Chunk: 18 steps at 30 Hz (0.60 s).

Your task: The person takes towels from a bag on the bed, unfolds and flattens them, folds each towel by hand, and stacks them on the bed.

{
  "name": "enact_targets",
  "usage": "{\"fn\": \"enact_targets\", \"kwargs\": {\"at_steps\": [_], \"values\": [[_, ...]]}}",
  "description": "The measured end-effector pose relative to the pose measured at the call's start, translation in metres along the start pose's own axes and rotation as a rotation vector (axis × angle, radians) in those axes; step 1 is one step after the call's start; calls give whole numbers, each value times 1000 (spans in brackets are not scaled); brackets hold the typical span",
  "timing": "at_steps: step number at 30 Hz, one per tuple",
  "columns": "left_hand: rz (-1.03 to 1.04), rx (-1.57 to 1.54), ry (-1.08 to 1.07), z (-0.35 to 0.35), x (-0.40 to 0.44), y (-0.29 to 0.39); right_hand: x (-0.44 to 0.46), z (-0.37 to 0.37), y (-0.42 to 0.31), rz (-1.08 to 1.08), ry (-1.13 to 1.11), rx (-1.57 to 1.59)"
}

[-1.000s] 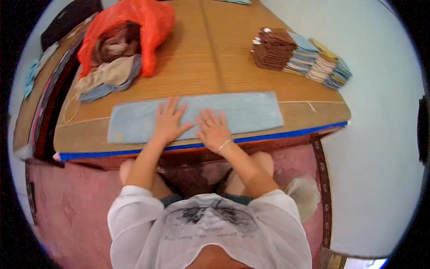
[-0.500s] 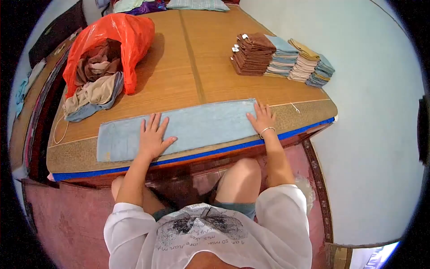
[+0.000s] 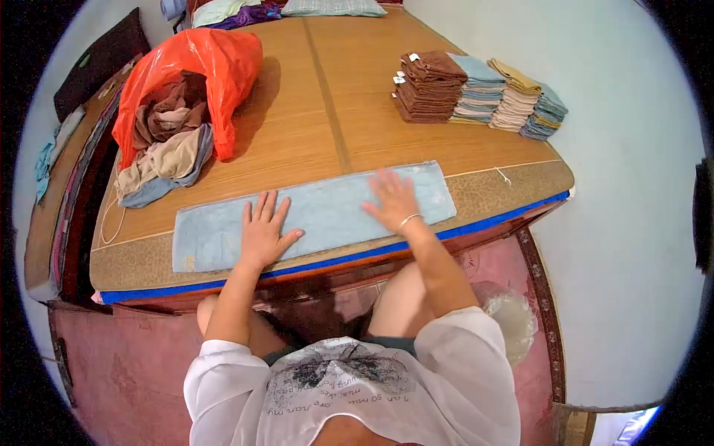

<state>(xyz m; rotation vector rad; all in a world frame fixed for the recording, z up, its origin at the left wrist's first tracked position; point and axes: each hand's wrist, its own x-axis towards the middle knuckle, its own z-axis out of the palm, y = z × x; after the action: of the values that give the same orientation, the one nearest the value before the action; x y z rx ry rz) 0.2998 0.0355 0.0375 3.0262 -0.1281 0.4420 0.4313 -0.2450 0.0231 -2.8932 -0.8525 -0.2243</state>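
A long light blue cloth (image 3: 327,215) lies flat along the near edge of the mat-covered bed (image 3: 297,149). My left hand (image 3: 263,232) rests palm down on its left half, fingers spread, holding nothing. Over the right half is my right hand (image 3: 393,201), with a bracelet at the wrist. Its fingers are apart and slightly blurred, and nothing is in it. Whether the right palm touches the cloth is hard to tell.
At the back left a red plastic bag (image 3: 234,67) spills brown, beige and blue cloths (image 3: 167,160). Folded stacks stand at the right: brown (image 3: 428,93), blue (image 3: 476,89), beige (image 3: 513,108) and blue-grey (image 3: 545,115). A pillow (image 3: 333,7) lies at the far end.
The right hand went from beside the left hand out to the cloth's right end, then partly back inward. The left hand stays on the left half. The camera view has shifted.
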Motion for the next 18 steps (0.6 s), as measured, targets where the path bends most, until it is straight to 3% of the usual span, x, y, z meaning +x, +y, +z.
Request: {"fn": "enact_targets", "kwargs": {"at_steps": [7,9,11,12,14,18], "values": [[9,-12,28,1,0,1,8,-19,89,316,-92,-46],[-13,-8,24,1,0,3,16,-21,81,349,-91,-8],[-14,4,3,4,0,0,17,-25,63,404,55,-111],[-32,13,5,4,1,1,19,-29,45,384,56,-105],[-19,-2,19,4,1,2,23,-31,-10,88,153,-78],[-18,-1,37,4,0,2,11,-6,-107,-272,10,106]]}}
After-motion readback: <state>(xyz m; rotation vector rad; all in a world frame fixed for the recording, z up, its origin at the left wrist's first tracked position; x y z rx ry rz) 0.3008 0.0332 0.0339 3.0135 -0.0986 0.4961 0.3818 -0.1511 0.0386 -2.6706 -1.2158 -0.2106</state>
